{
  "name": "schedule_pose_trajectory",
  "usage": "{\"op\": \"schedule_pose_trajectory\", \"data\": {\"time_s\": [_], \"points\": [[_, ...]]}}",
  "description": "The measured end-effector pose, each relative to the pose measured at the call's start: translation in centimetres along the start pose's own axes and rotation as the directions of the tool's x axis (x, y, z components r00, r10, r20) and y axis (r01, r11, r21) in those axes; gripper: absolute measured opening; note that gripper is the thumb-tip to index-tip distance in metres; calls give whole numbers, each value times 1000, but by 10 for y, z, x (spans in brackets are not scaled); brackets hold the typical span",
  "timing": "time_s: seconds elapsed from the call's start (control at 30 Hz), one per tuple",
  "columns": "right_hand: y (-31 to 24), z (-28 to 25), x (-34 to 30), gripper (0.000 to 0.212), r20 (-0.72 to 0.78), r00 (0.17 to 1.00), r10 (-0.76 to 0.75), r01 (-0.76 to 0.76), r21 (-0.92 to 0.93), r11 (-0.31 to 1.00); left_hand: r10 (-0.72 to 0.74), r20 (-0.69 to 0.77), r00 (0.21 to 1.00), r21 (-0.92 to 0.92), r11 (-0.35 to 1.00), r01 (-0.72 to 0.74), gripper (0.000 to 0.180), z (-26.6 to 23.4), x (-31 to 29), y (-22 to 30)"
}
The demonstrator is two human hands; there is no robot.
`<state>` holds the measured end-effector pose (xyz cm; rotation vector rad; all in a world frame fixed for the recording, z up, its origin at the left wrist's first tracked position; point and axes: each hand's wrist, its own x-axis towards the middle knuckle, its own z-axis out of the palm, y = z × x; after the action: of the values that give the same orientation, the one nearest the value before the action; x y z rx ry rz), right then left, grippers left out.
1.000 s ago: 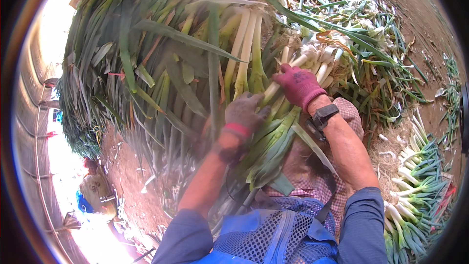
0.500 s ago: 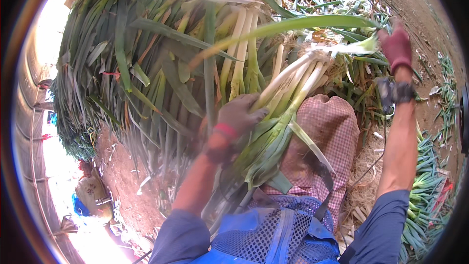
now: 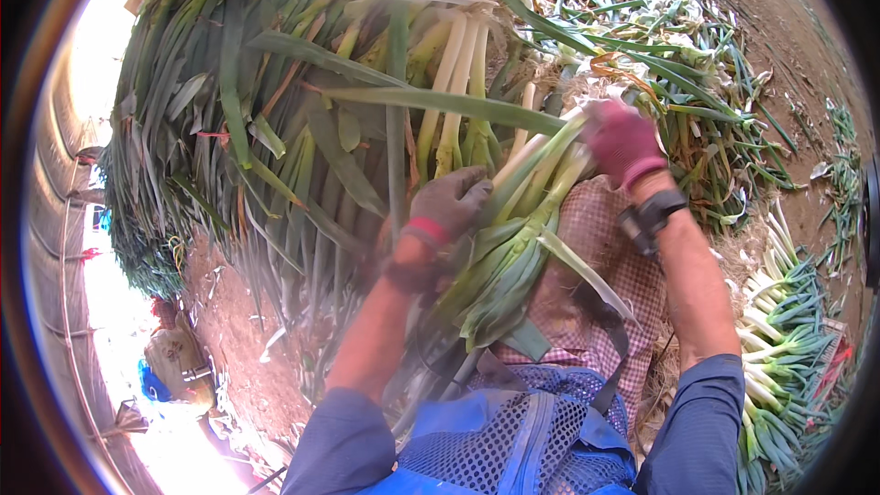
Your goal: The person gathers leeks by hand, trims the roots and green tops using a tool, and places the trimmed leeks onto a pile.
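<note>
A bunch of leeks (image 3: pixel 522 229) lies across my lap, its pale stems up toward the right and its green leaves down toward me. My left hand (image 3: pixel 449 206), in a grey glove, is closed around the left side of the bunch. In a maroon glove, my right hand (image 3: pixel 625 142) has its fingers curled over the pale root ends; they are slightly blurred and partly hidden. One long flat leaf (image 3: pixel 458 105) stretches from near my right hand out to the left, above the bunch.
A big heap of leeks (image 3: pixel 211 101) fills the left and far side. Stripped leaves (image 3: pixel 678 46) litter the ground at the far right. Leeks laid in a row (image 3: pixel 779 357) are at the near right. A person (image 3: pixel 174 362) is at the far left edge.
My right hand has come back in from the far right to the root ends of the bunch. The long leaf stretched toward it now lies lower. My left hand has hardly moved.
</note>
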<state>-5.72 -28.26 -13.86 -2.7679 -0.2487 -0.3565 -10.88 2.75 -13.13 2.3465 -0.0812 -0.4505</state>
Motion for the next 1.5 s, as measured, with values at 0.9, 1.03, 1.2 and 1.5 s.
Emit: {"op": "schedule_pose_trajectory", "data": {"time_s": [0.9,1.03,1.2,1.5], "points": [[56,-58,-12,46,238,838,491,-545,417,728,249,-5,968,308,922,-236,61,28,61,64],[16,-15,-34,34,489,815,312,-569,572,591,-43,154,987,393,919,-21,61,40,101,93],[6,20,-40,33,426,835,349,-547,565,618,-123,196,973,128,987,99,53,37,114,80],[13,23,-30,38,396,796,458,-606,502,617,-43,109,993,-436,896,86,42,22,106,65]]}}
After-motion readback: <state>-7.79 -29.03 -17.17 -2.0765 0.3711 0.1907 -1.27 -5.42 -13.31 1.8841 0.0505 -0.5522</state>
